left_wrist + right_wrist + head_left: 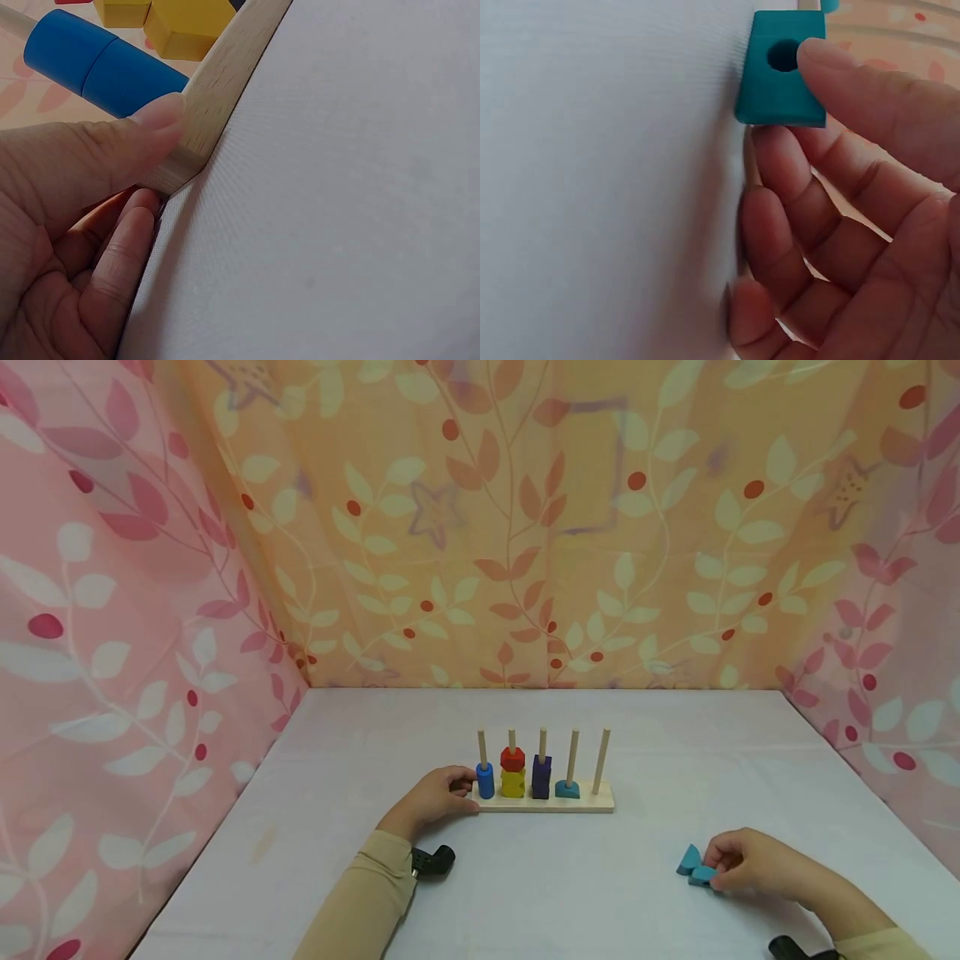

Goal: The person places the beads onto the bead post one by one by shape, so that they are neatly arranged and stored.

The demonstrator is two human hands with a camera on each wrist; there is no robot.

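- Nearest the viewer, on the white surface (570, 893), a teal block (781, 71) with a round hole is pinched between thumb and fingertips of the right hand (750, 860); a second teal piece (687, 858) lies touching it.
- Further left, the end of the wooden base (217, 97) is pinched by the left hand (435, 793), thumb on top and fingers underneath, apparently to keep the rack steady.
- On that base five upright pegs are seen: a blue cylinder (485, 781), a red piece (512, 760) over a yellow one (513, 783), a purple block (542, 777), a teal half-round (567, 790); the rightmost peg (601, 762) is bare.
- Behind, leaf-patterned curtains (525, 527) enclose everything.
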